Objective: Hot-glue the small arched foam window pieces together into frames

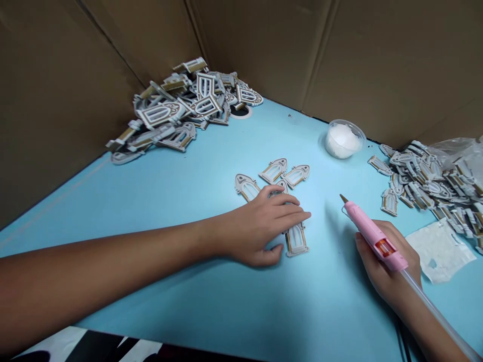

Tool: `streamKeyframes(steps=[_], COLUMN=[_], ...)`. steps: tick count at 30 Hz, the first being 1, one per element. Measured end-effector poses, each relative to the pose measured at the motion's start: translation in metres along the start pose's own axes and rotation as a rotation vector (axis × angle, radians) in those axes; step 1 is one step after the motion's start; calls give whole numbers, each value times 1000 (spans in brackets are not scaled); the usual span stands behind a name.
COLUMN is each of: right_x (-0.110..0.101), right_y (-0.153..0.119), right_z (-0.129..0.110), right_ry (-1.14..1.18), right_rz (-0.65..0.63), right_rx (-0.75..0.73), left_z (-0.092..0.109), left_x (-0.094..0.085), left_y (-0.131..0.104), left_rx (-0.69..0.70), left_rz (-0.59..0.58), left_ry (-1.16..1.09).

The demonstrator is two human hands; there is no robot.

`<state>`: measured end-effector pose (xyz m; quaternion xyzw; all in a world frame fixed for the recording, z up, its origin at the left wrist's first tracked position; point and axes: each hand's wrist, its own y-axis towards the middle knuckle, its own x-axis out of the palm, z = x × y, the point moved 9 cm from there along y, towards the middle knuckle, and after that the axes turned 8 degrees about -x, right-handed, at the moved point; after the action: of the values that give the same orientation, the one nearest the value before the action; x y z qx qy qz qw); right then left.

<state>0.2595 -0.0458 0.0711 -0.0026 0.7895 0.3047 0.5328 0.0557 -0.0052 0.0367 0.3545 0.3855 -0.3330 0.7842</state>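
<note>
My left hand [267, 221] lies flat, fingers spread, over a few small white arched window frames in the middle of the blue table. One window frame [297, 239] shows from under its fingers, and another arched frame [247, 187] pokes out behind the wrist side. Just beyond the fingertips lie two more small frames, a left one [273, 171] and a right one [296, 176]. In my right hand [396, 261] is a pink hot glue gun [373, 234], its metal tip pointing up and left, with a clear glue stick running out of its rear.
A heap of larger window pieces [184, 105] fills the back left corner. At right lies a pile of small frames [426, 181], near a torn white paper piece [439, 251]. A clear cup [343, 140] of white material stands at the back. Cardboard walls [264, 45] enclose the table.
</note>
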Motion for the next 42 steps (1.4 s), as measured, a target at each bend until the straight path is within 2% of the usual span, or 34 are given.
streamKeyframes(steps=[6, 16, 22, 28, 33, 42], right_x=[3, 5, 4, 14, 27, 38], right_y=[-1, -1, -1, 0, -7, -18], right_z=[1, 1, 1, -12, -27, -30], right_ry=[9, 9, 35, 192, 315, 339], right_rz=[-29, -25, -35, -137, -212, -277], right_rx=[17, 0, -2, -104, -176, -191], left_z=[-12, -14, -9, -15, -13, -7], left_x=[2, -1, 1, 4, 1, -6], left_y=[0, -1, -1, -2, -3, -6], left_rx=[-140, -175, -129, -158, -112, -53], left_rz=[26, 65, 50, 26, 82, 202], left_ry=[97, 110, 84, 21, -45, -5])
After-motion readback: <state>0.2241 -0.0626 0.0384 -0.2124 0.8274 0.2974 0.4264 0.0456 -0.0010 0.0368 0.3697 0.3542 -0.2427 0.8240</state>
